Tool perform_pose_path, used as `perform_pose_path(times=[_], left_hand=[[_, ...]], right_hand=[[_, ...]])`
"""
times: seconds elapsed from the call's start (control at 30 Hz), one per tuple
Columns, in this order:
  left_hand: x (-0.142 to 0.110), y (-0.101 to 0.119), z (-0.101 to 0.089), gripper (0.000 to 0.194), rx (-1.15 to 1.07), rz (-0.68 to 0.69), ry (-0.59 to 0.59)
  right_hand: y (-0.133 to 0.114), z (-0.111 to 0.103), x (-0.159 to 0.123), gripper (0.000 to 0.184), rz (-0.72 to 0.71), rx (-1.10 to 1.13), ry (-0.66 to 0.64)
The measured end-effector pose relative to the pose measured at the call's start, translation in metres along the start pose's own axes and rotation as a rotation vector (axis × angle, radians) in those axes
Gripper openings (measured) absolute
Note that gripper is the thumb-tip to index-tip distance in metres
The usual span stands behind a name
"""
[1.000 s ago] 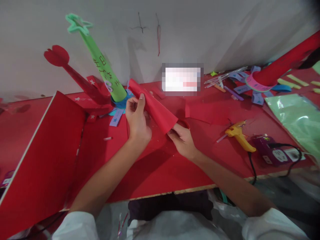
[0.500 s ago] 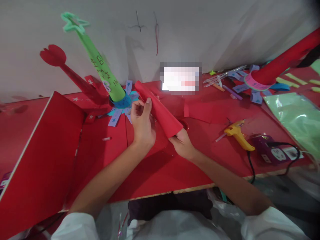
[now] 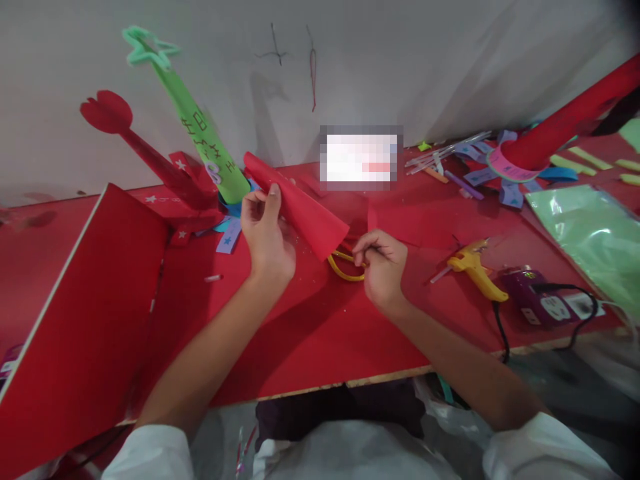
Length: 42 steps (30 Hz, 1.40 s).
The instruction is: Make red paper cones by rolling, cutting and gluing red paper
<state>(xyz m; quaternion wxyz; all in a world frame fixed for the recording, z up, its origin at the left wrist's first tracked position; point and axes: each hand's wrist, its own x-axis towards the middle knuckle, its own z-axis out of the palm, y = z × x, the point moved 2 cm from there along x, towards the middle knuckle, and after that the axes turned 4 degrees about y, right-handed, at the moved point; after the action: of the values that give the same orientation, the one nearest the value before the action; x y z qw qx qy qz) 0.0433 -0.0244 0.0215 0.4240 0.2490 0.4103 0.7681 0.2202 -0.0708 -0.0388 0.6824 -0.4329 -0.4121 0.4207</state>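
Note:
My left hand [image 3: 267,230] pinches a rolled cone of red paper [image 3: 305,210] between thumb and fingers. The cone tilts, its narrow end up to the left and its wide end down to the right. Just right of the wide end is my right hand [image 3: 383,263], with fingers curled together; what they hold, if anything, is hidden. A thin yellow loop [image 3: 347,275] shows between the cone and the right fingertips, partly covered by both. Whether those fingertips touch the loop I cannot tell. Behind my left hand stands a green paper tube [image 3: 200,127] with a star on top.
A red paper flower shape [image 3: 107,112] leans at the left, behind an upright red board [image 3: 95,320]. To the right lie a yellow glue gun [image 3: 477,270], a purple power socket block [image 3: 537,297] and a green plastic-wrapped pack [image 3: 590,233]. A red tube [image 3: 575,117] slants at the far right.
My right hand has come off the cone's wide end and moved slightly right, fingers curled. My left hand has carried the cone a little left. The yellow loop has come into view.

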Motion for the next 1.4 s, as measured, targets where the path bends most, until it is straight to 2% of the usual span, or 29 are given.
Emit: perform_pose_path(times=[0.07, 0.13, 0.23, 0.3, 0.4, 0.5, 0.67, 0.77, 0.9, 1.03, 1.1, 1.2, 1.4], left_hand=[[0.004, -0.001, 0.001, 0.048, 0.005, -0.015, -0.034], [0.004, -0.006, 0.003, 0.048, 0.013, -0.061, -0.128], [-0.004, -0.015, 0.007, 0.047, 0.071, -0.074, -0.3], [-0.01, -0.02, 0.008, 0.046, 0.148, 0.0, -0.372], [-0.015, -0.022, 0.008, 0.043, 0.26, 0.119, -0.434], [-0.019, -0.021, 0.009, 0.043, 0.3, 0.162, -0.471], [-0.022, -0.014, 0.012, 0.05, 0.305, 0.164, -0.419], [-0.022, -0.011, 0.012, 0.046, 0.351, 0.211, -0.407], [-0.023, -0.014, 0.009, 0.036, 0.439, 0.298, -0.434], [-0.028, -0.017, 0.007, 0.024, 0.523, 0.316, -0.541], [-0.031, -0.016, 0.008, 0.02, 0.583, 0.342, -0.608], [-0.035, -0.012, 0.01, 0.02, 0.662, 0.451, -0.669], [-0.038, -0.008, 0.01, 0.021, 0.81, 0.65, -0.626]], right_hand=[[-0.002, -0.002, 0.011, 0.022, 0.035, 0.102, -0.015], [-0.003, 0.0, 0.021, 0.014, 0.162, 0.19, -0.156], [-0.001, 0.006, 0.024, 0.05, 0.312, 0.214, -0.42], [0.003, 0.009, 0.019, 0.061, 0.307, 0.191, -0.49], [0.012, 0.012, 0.01, 0.062, 0.286, 0.084, -0.463], [0.014, 0.013, 0.005, 0.053, 0.239, -0.044, -0.386], [0.005, 0.013, 0.006, 0.035, 0.112, -0.161, -0.315], [0.002, 0.013, 0.005, 0.04, 0.121, -0.146, -0.325], [0.004, 0.016, -0.001, 0.049, 0.266, 0.011, -0.364], [0.006, 0.018, -0.003, 0.06, 0.366, 0.143, -0.327], [0.007, 0.018, -0.002, 0.059, 0.385, 0.16, -0.285], [0.007, 0.017, 0.0, 0.052, 0.367, 0.138, -0.226], [0.006, 0.015, 0.004, 0.048, 0.241, -0.006, -0.213]])
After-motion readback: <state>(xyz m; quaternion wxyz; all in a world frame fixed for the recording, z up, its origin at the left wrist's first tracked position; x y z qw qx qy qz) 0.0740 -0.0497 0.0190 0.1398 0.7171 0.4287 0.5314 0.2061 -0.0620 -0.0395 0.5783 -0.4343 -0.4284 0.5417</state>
